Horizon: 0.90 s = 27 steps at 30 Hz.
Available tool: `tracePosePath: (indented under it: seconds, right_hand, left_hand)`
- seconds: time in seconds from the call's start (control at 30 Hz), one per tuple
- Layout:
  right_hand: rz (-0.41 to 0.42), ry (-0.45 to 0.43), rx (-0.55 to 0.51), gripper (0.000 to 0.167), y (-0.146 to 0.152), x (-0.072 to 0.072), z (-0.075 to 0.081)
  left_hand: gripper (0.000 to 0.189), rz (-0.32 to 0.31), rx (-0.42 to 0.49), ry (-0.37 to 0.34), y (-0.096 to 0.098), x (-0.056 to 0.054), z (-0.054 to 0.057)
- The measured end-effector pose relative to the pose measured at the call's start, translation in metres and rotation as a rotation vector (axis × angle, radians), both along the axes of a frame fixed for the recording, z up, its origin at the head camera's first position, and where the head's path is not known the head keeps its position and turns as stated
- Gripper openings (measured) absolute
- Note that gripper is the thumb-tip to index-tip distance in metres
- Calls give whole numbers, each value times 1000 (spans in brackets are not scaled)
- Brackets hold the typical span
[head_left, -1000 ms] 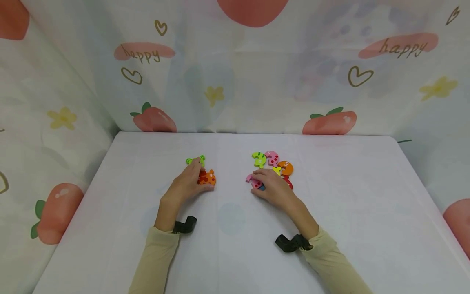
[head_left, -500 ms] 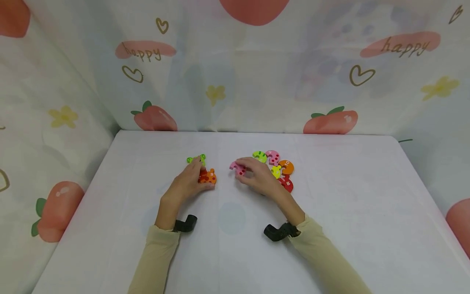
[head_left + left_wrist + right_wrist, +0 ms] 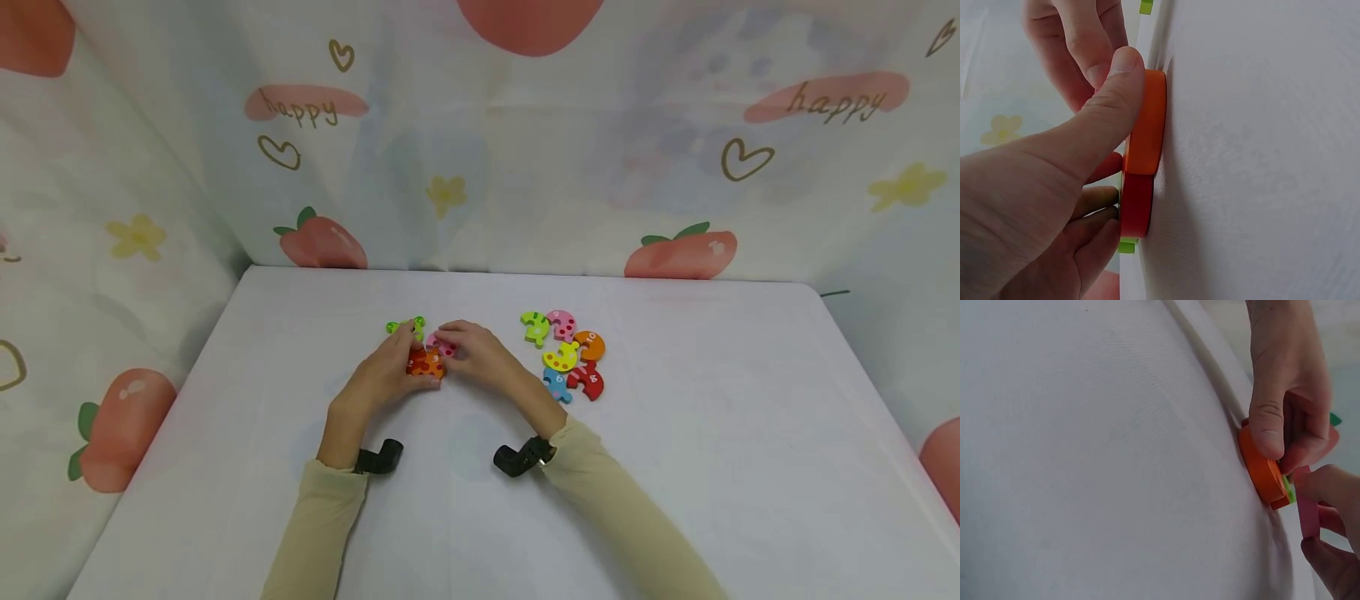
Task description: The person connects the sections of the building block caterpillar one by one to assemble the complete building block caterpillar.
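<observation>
My left hand point(image 3: 381, 371) grips an orange spotted puzzle piece point(image 3: 1149, 122) lying on the table, its thumb along the piece's near edge. A red puzzle piece point(image 3: 1137, 206) fits against the orange one, partly hidden under that hand's fingers. Just beyond them is a green puzzle piece point(image 3: 418, 322). My right hand point(image 3: 483, 358) pinches a pink puzzle piece point(image 3: 1308, 515) between thumb and fingers, holding it tilted beside the orange piece. In the head view the fingertips cover part of the pink piece.
Right of both hands lies a loose group of puzzle pieces: green point(image 3: 536, 327), pink point(image 3: 561, 323), orange point(image 3: 591, 345), yellow point(image 3: 561, 358), red point(image 3: 588, 381) and blue point(image 3: 557, 385). All lie on a white table point(image 3: 675, 467) with a patterned curtain point(image 3: 525, 167) behind.
My right hand has lifted the pink piece out of the right-hand group and carried it left to the orange and red pieces. The left hand has stayed in place.
</observation>
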State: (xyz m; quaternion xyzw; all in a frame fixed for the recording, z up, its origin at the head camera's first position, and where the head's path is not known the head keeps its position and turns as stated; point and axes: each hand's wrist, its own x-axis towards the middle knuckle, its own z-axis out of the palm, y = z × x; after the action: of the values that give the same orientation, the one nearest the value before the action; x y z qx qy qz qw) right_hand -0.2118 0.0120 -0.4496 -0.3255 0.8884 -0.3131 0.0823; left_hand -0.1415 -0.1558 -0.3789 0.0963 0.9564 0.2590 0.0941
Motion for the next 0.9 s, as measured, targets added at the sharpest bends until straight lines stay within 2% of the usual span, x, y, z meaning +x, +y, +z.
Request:
tracePosePath:
  seconds: [0.07, 0.1, 0.13, 0.2, 0.33, 0.9]
  right_hand:
    - [1, 4, 10, 42, -1, -1, -1]
    - [2, 8, 14, 42, -2, -1, -1]
    - [3, 10, 19, 42, -2, -1, -1]
    - [8, 9, 21, 42, -3, -2, -2]
    - [22, 13, 30, 40, -4, -3, -4]
    - [41, 32, 43, 40, -4, -2, -2]
  left_hand:
    - [58, -48, 36, -15, -18, -18, -38]
    - [61, -81, 50, 2, -24, -24, -51]
    - [62, -85, 53, 15, -27, -28, -61]
    - [63, -74, 61, 20, -30, -34, -71]
    - [60, -37, 37, -2, -27, -36, -73]
    - [59, -41, 50, 10, -26, -35, -71]
